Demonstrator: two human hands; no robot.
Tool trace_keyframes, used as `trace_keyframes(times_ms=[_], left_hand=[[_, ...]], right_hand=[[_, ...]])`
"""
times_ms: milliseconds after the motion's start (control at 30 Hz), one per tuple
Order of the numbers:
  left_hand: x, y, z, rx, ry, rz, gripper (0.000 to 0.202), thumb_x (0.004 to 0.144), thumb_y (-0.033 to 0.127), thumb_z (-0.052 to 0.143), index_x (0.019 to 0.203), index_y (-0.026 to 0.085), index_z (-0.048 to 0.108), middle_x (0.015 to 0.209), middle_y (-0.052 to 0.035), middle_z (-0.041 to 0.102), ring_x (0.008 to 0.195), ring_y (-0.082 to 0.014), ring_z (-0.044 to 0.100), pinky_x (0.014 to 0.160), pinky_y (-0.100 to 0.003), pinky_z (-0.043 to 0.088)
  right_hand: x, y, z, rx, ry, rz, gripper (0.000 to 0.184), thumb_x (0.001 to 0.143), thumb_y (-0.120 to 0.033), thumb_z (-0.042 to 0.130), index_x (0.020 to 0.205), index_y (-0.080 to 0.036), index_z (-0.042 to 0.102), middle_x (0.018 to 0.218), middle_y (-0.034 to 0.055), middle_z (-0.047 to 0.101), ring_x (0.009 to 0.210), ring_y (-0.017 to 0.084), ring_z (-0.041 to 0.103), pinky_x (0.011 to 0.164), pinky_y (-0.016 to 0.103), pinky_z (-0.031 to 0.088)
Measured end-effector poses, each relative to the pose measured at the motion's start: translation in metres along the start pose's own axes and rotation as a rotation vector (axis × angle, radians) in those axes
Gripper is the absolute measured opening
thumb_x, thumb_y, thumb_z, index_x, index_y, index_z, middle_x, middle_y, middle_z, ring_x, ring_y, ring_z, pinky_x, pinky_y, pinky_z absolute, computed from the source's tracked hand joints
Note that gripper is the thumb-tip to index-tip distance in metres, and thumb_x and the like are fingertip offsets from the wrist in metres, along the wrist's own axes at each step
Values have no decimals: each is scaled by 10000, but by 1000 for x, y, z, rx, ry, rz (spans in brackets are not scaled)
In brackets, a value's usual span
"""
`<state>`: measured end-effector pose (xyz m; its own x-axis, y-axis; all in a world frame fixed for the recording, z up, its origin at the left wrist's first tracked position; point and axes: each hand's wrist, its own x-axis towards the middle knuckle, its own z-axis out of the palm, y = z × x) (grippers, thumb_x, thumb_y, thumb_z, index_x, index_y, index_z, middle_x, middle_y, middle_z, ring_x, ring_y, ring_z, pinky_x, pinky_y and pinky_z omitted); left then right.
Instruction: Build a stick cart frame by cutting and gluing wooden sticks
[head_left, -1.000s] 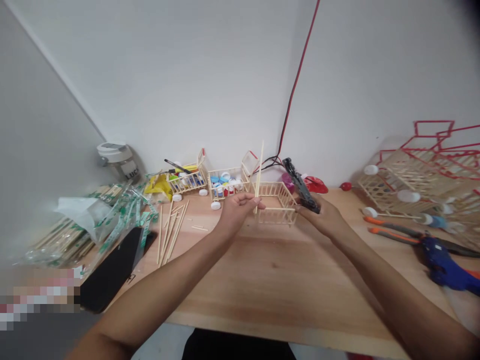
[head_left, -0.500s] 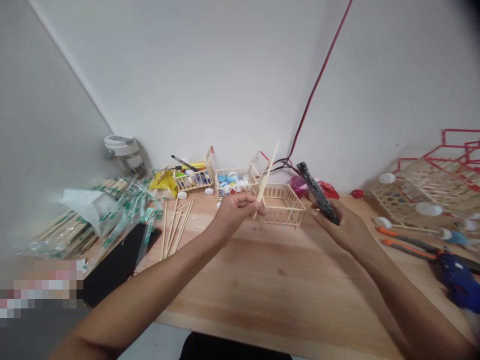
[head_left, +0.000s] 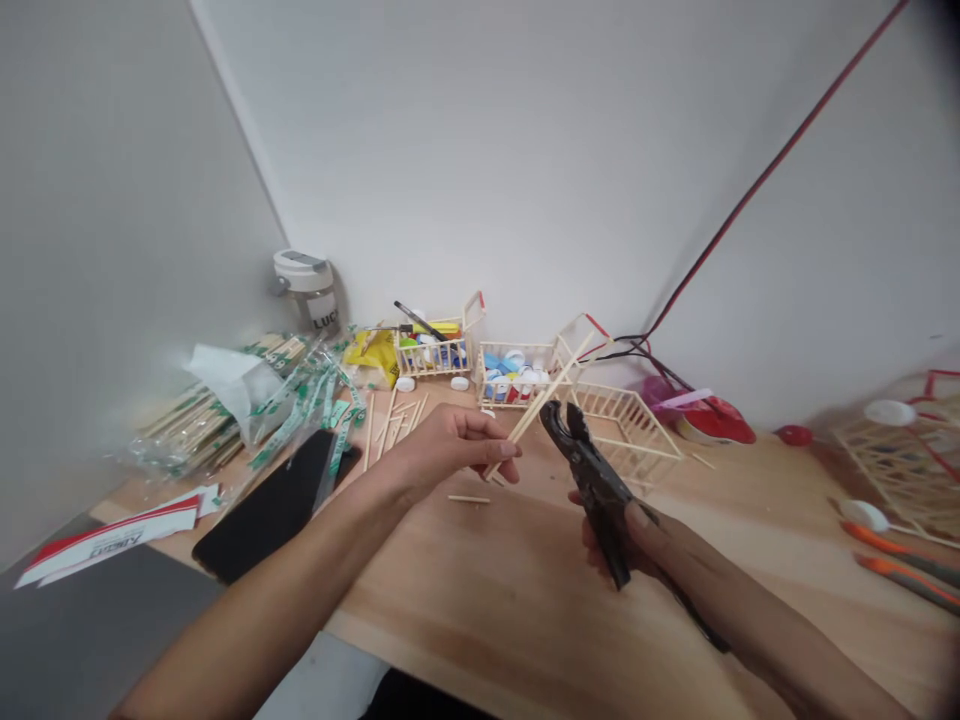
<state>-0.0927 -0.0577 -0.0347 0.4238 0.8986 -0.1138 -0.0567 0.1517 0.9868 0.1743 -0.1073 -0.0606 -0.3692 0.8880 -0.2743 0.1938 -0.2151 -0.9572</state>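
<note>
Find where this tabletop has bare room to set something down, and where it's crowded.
The tabletop is barest from the black cutter to the front edge, between the left forearm and right forearm. Another gap lies between the right forearm and orange-handled tool. Crowded: packaged sticks and black slab at left, stick carts at back.

We see the left hand (head_left: 465, 447) and right hand (head_left: 637, 535) bare, the left forearm (head_left: 315, 560) and right forearm (head_left: 772, 612) bare too and slender. At the near edge we make out black clothing (head_left: 420, 697).
</note>
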Motion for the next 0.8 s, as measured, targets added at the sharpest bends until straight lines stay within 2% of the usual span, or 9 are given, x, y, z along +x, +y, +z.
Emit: trace_keyframes(times_ms=[167,300,567,800], left_hand=[[-6,-8,-16,12,-50,-80,301,746,384,805,848,108,741,732,-68,739,644,-97,636,580,-186,455],[-4,-15,-23,4,-90,-132,336,737,392,811,899,106,743,756,-70,744,667,-102,667,559,-167,467],[1,-21,-25,34,-156,-183,355,762,377,791,993,111,746,789,-74,754,655,-106,698,573,-164,514],[4,-26,-20,-52,-214,-221,271,748,305,805,911,98,740,774,-84,763,626,-119,712,617,-194,556]], right_hand=[[18,1,-2,-71,-103,-1,657,911,-705,422,1233,-153,575,955,111,639,860,234,605,812,405,488],[25,-2,-1,-155,-139,-46,649,927,-693,399,1238,-149,567,949,106,625,834,223,593,771,386,486],[30,1,-8,-294,-53,-78,670,914,-693,423,1219,-118,584,812,70,612,720,200,582,646,341,478],[28,10,-22,-468,8,-45,648,892,-701,453,1213,-163,620,786,47,622,719,198,570,638,327,472]])
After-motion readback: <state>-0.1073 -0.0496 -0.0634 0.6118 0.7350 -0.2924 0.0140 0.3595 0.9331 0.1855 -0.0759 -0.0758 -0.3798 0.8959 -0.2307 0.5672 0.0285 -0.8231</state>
